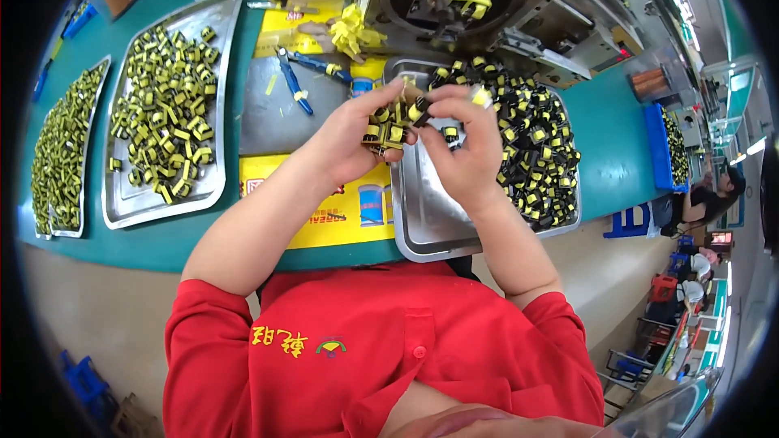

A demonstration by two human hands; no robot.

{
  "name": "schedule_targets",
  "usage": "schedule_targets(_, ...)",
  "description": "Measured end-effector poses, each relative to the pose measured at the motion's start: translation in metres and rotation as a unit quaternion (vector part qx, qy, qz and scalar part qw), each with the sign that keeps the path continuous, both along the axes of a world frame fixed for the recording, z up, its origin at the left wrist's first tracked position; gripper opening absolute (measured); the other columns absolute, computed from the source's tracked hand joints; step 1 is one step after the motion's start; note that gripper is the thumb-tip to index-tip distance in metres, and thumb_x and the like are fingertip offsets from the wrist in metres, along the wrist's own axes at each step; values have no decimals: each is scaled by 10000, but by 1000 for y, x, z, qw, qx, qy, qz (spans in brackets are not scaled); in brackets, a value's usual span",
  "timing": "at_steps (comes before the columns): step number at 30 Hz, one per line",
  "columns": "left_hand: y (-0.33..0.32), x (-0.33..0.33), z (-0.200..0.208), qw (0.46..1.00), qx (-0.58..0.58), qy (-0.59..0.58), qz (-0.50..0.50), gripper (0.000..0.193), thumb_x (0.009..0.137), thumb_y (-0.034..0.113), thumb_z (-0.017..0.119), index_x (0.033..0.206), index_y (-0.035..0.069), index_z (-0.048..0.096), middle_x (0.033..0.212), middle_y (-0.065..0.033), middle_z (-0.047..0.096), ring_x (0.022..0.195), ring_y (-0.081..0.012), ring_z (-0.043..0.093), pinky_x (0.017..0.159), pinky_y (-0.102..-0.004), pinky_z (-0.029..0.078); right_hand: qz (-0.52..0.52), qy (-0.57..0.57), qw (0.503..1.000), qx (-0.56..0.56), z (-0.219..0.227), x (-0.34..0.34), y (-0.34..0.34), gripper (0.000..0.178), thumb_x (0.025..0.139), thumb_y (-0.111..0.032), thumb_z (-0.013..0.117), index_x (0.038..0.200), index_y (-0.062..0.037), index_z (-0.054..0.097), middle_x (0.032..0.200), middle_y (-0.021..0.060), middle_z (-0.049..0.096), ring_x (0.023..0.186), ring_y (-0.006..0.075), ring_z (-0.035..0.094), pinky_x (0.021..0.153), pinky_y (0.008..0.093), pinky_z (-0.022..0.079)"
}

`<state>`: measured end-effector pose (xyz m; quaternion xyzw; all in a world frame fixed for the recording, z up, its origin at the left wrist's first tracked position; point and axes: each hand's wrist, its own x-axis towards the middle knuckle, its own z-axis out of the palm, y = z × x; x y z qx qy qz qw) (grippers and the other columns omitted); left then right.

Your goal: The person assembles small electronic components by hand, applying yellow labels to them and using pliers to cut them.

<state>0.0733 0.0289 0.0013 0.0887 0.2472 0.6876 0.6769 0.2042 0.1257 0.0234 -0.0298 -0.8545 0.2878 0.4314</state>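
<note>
My left hand is closed around several small transformers with black cores and yellow tape, cupped over the left part of a metal tray. Close against it, my right hand pinches a single dark transformer between thumb and fingers. Under both hands lies the metal tray; a heap of the same black-and-yellow transformers fills its right and far parts, and bare metal shows at its near left.
Two more metal trays of yellow-and-black parts stand at the left. Blue-handled pliers lie on a grey plate. A machine with yellow tape rises beyond the hands. A blue bin sits at the right; people are farther off.
</note>
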Motion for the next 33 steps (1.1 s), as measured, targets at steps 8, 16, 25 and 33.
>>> schedule_targets(8,-1,-1,-3,994,-16,106,2,281,871,243,593,1062,58,503,909,-56,570,721,-159,584,467,-233,399,5,-70,997,-35,-2,-2,18,347,676,98,639,968,-39,512,1016,110,585,893,206,570,779,283,440)
schedule_targets(16,3,-2,-5,996,-26,89,-4,299,810,121,668,1068,80,522,902,-52,584,728,-144,577,488,-229,404,40,-118,983,-133,-9,0,19,405,687,136,585,1037,-22,457,1064,130,538,938,185,545,805,288,451)
schedule_targets(25,2,1,-8,994,-49,94,15,346,790,100,678,1079,70,490,879,-73,561,717,-165,568,474,-242,404,73,-109,950,-285,-14,-3,15,435,706,159,531,1087,-22,423,1095,108,499,1023,178,513,892,302,424)
schedule_targets(33,3,5,-6,992,-49,117,27,318,798,99,668,1069,71,504,836,-64,559,701,-155,566,458,-235,399,88,-134,915,-370,-14,-3,17,422,742,144,516,1120,-22,427,1096,90,504,1037,168,502,931,304,395)
